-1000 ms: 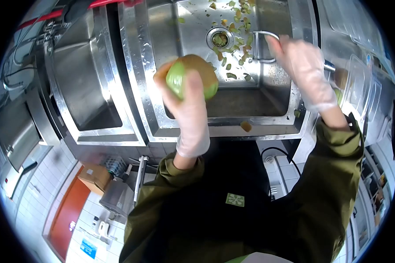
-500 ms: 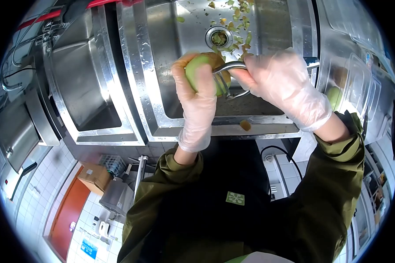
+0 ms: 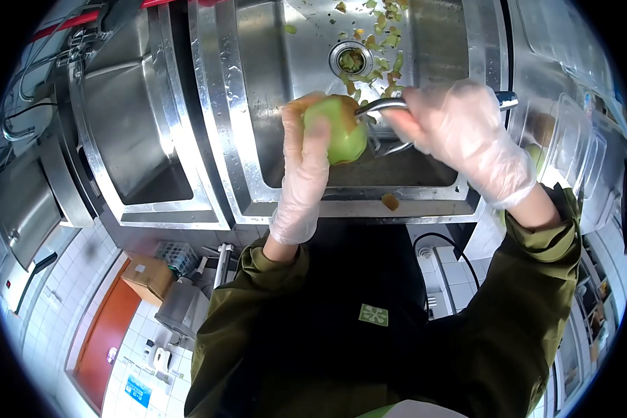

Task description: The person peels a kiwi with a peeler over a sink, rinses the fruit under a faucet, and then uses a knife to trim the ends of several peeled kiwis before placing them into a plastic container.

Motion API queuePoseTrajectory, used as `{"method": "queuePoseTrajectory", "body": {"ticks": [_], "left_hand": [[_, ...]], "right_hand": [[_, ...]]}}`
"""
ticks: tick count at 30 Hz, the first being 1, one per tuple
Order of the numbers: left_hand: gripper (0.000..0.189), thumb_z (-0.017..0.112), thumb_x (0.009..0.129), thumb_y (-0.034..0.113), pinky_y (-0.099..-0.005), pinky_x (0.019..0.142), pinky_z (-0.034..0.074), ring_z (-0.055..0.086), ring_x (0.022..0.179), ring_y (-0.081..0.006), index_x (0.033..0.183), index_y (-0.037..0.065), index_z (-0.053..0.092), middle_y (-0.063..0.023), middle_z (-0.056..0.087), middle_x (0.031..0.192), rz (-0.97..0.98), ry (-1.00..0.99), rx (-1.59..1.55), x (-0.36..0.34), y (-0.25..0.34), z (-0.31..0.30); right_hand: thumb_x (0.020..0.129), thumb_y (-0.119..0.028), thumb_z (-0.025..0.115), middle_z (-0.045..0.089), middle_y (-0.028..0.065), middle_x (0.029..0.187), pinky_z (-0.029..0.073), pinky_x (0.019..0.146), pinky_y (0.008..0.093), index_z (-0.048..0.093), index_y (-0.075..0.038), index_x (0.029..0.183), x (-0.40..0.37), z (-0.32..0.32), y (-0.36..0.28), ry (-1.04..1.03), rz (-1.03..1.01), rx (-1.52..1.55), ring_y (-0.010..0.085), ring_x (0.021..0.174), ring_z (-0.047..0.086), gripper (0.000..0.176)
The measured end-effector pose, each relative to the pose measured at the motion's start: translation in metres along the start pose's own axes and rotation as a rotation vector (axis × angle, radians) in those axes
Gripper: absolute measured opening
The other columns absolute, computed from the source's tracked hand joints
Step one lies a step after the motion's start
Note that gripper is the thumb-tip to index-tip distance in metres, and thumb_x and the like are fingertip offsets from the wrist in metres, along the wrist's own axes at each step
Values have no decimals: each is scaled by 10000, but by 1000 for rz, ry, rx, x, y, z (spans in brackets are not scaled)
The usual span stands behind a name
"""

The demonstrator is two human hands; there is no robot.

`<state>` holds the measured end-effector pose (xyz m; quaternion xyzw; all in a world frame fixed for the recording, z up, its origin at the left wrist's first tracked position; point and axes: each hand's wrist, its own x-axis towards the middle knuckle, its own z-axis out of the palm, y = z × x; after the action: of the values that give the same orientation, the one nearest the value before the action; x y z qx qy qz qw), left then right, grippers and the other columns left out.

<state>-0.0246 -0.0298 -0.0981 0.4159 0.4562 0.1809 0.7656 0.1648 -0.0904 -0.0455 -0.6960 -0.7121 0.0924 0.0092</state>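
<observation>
Fruit (image 3: pixel 340 136), long axis unclear, fills the left hand (image 3: pixel 304 164); brown skin faces the peeler (image 3: pixel 384 104) the right hand (image 3: pixel 467 136) grips.

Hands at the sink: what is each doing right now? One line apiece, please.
Left hand: closed around a partly peeled green fruit.
Right hand: closed on a metal peeler.

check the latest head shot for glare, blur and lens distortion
Head view: strong fisheye bending, black corners; white glare inside the sink near the drain; right hand and peeler look slightly smeared, probably by motion; green patch fairly crisp.
</observation>
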Motion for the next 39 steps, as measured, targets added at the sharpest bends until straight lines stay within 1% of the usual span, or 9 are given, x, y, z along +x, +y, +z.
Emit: {"method": "queuePoseTrajectory", "body": {"ticks": [15, 16, 19, 20, 21, 23, 26, 33, 39], "left_hand": [[405, 550, 863, 189, -272, 804, 445, 513, 929, -132, 1178, 20, 359, -97, 512, 1073, 376, -109, 328, -1, -2, 1], [408, 555, 860, 195, -277, 807, 445, 513, 933, -134, 1175, 20, 363, -97, 513, 1067, 366, -110, 336, -1, -1, 0], [410, 566, 850, 185, -276, 804, 449, 513, 944, -138, 1174, 25, 372, -101, 505, 1078, 221, -190, 242, -8, 5, -11], [408, 572, 838, 160, -282, 816, 446, 508, 959, -143, 1168, 25, 374, -104, 488, 1093, 471, -280, 383, -6, 1, -17], [406, 573, 838, 161, -282, 823, 441, 502, 965, -144, 1167, 28, 376, -99, 483, 1095, 373, -266, 356, -7, 4, -19], [403, 576, 837, 162, -283, 838, 430, 492, 979, -146, 1165, 35, 378, -89, 472, 1098, 183, -210, 298, -10, 9, -21], [375, 560, 859, 143, -276, 866, 406, 470, 997, -134, 1175, 56, 378, -47, 463, 1088, 177, -164, 191, -5, 1, -20], [466, 566, 859, 122, -261, 899, 385, 447, 1042, -117, 1263, 73, 340, -39, 468, 1135, 56, -133, -3, -7, 5, -2], [508, 601, 829, 118, -265, 884, 408, 476, 1030, -127, 1267, 70, 349, -61, 479, 1153, 186, -245, 64, -7, -1, 6]], "right_hand": [[847, -400, 509, 558, 46, 492, 461, 428, 306, 601, -94, 656, 7, 4, 2, 30, -60, 6, 211, 451, 580, 372], [849, -393, 509, 571, 28, 551, 477, 502, 265, 607, -95, 716, 9, -2, 1, -103, -31, -13, 184, 499, 578, 341], [856, -392, 506, 571, 6, 669, 455, 639, 196, 602, -105, 826, 0, 28, 47, 114, -88, -265, 141, 585, 547, 304], [858, -392, 505, 570, -1, 709, 447, 685, 173, 600, -109, 862, -1, 33, 55, 189, -98, -349, 127, 613, 537, 299], [866, -382, 503, 582, 17, 634, 473, 593, 204, 614, -112, 784, 6, 26, 54, -117, 97, -248, 143, 554, 564, 303], [870, -380, 503, 573, 41, 541, 479, 481, 265, 612, -115, 682, 13, 11, 36, -330, 260, -190, 171, 480, 579, 343], [874, -404, 485, 547, 56, 478, 458, 397, 312, 599, -115, 622, -1, 12, 20, -40, 53, -83, 194, 436, 575, 400], [858, -403, 497, 558, 45, 490, 463, 417, 319, 614, -88, 697, 0, -4, -3, -68, -34, 46, 203, 449, 582, 373], [850, -390, 508, 574, 54, 510, 470, 436, 313, 614, -86, 700, 0, -5, -3, -65, -31, 27, 199, 468, 594, 356]]}}
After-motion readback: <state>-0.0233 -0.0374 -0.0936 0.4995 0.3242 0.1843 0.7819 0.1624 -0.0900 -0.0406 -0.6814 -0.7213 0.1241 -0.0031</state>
